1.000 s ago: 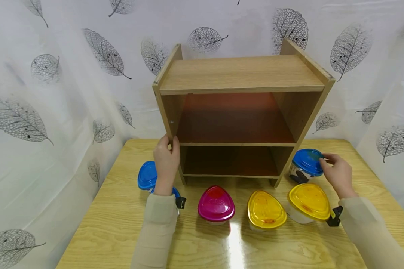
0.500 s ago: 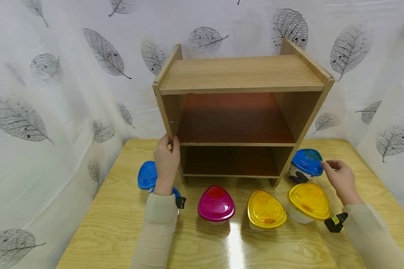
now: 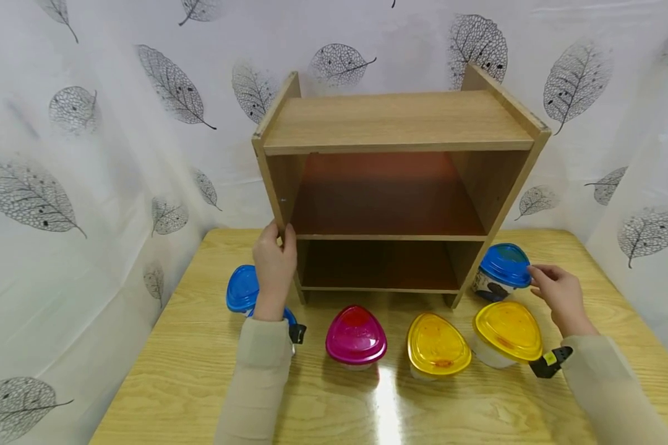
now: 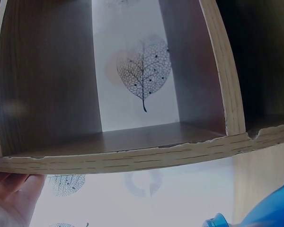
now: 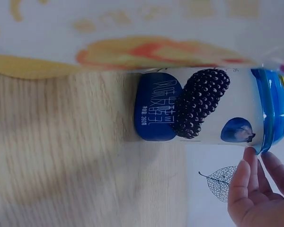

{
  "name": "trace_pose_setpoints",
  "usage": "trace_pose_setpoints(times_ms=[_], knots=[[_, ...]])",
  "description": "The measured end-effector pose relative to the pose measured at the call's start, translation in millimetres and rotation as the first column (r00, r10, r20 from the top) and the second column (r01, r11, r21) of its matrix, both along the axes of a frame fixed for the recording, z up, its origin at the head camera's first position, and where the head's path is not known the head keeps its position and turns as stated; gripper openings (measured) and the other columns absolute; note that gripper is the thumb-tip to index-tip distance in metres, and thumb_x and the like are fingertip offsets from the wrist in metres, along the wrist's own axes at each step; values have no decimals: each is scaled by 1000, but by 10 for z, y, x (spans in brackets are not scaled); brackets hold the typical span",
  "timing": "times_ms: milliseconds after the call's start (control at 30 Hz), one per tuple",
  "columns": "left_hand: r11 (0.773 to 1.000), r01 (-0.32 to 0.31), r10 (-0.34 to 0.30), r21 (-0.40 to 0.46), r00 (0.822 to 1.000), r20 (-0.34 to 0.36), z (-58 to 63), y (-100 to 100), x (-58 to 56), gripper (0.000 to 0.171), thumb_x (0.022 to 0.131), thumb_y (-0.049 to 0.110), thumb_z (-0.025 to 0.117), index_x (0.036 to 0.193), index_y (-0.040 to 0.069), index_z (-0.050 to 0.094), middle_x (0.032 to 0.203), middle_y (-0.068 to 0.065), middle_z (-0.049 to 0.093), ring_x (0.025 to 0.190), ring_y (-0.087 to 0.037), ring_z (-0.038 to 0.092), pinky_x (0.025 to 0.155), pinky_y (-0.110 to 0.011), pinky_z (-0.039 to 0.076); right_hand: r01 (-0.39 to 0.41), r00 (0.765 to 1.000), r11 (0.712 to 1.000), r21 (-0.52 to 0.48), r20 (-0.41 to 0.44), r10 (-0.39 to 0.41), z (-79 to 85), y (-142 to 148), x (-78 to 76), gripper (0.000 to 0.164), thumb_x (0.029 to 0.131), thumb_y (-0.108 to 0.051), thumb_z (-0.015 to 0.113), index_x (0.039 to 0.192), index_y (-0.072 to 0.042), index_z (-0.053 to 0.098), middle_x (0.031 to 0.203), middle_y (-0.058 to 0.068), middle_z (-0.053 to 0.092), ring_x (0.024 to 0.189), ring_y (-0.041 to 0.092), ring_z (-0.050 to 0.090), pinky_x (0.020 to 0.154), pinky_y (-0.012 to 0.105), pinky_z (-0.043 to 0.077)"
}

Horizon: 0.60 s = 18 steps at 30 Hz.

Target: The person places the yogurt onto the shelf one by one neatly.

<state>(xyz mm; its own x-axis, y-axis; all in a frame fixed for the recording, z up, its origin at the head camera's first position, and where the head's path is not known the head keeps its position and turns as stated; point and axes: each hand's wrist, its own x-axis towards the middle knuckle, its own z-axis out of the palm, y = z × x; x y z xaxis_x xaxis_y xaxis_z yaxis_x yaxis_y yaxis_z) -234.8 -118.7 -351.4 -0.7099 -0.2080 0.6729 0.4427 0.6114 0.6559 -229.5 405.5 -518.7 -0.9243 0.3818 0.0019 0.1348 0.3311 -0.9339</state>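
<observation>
A wooden shelf unit (image 3: pixel 395 127) stands in the middle of the table. My left hand (image 3: pixel 275 266) holds the front edge of its left side panel, thumb on one face and fingers behind; the left wrist view shows the fingers (image 4: pixel 19 191) at that edge. To the right of the shelf stands a blue-lidded tub (image 3: pixel 501 272) with berries printed on its side. My right hand (image 3: pixel 559 296) touches the lid's right rim with its fingertips; in the right wrist view the fingers (image 5: pixel 251 175) rest against the blue lid (image 5: pixel 272 111), not wrapped around the tub.
In front of the shelf stand a pink-lidded tub (image 3: pixel 356 337) and two yellow-lidded tubs, one central (image 3: pixel 436 346), the other yellow-lidded tub (image 3: pixel 506 334) near my right arm. Blue-lidded tubs (image 3: pixel 242 287) sit partly behind my left arm. A leaf-patterned sheet (image 3: pixel 117 154) hangs behind.
My right hand drew slightly back from the tub's lid, then came against its rim again. The berry tub sits slightly further left, closer to the shelf. The left hand kept its hold.
</observation>
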Motion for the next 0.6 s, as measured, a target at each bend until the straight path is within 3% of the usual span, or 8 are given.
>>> trace_pose_setpoints(times_ms=[133, 433, 600], knots=[[1000, -1, 1, -2, 1000, -1, 4, -3, 7, 21, 88, 11, 50, 85, -8, 60, 91, -21, 62, 80, -29, 61, 61, -39, 51, 6, 1000, 1000, 3, 12, -6, 7, 0, -46, 61, 79, -51, 54, 118, -5, 49, 99, -4, 49, 79, 2, 51, 55, 12, 46], [1000, 14, -14, -5, 1000, 4, -10, -3, 4, 20, 88, 10, 51, 87, -8, 60, 89, -21, 62, 73, -28, 61, 61, -38, 51, -63, 998, 998, -10, -1, 63, -34, 54, -123, 62, 84, -50, 47, 124, -2, 45, 112, 6, 43, 83, 2, 48, 60, 10, 45], [1000, 11, -11, -1, 1000, 12, -11, -9, 0, 21, 89, 10, 50, 89, -9, 60, 91, -21, 62, 76, -28, 61, 62, -38, 51, -79, 996, 996, -33, 48, 81, 242, -125, -10, 56, 85, -48, 46, 127, -11, 46, 117, 5, 45, 89, 7, 48, 70, 20, 48]])
